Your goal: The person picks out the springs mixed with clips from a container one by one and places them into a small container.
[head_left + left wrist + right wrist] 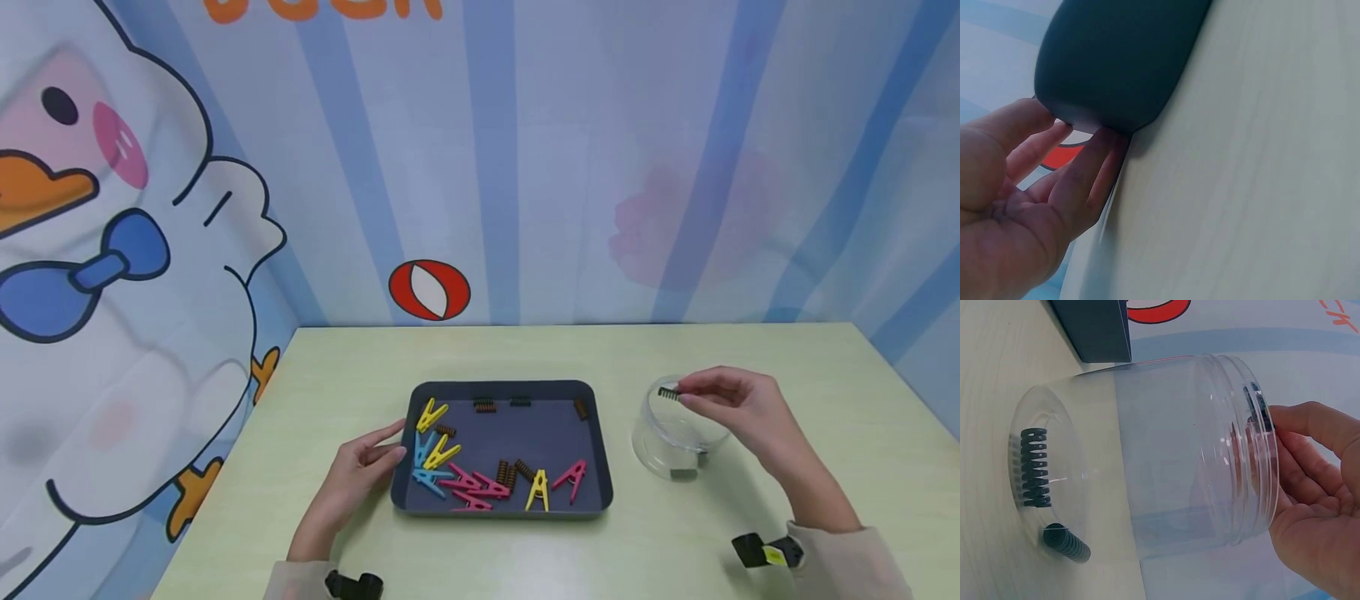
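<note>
"Grey tray (543, 437) on the counter (517, 562). What are you holding?"

"From afar, I see my left grip (356, 475) rest loosely extended against the tray's side; my right grip (738, 408) pinches a dark spring (669, 393) at the jar's (1166, 481) mouth."

"Best release?"

"I'd centre it over the mouth, dip slightly, then let go cleanly, landing it by the two springs (1035, 467) below."
</note>
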